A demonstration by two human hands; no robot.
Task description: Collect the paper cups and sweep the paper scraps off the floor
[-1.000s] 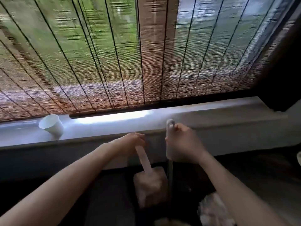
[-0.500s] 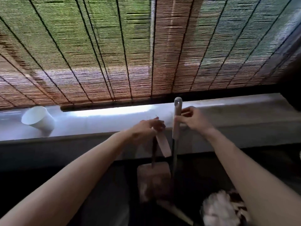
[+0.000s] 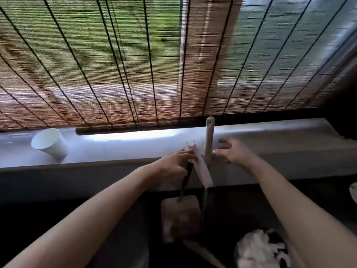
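Leaning on the windowsill (image 3: 116, 149): one broom handle (image 3: 209, 140), one dustpan handle (image 3: 201, 168), between left hand (image 3: 172, 164) and right hand (image 3: 232, 152), fingers (image 3: 225, 147) loose; one paper cup (image 3: 51, 143) far left.

A slatted bamboo blind (image 3: 135, 64) with dark cords, low over a pale window ledge (image 3: 280, 138)
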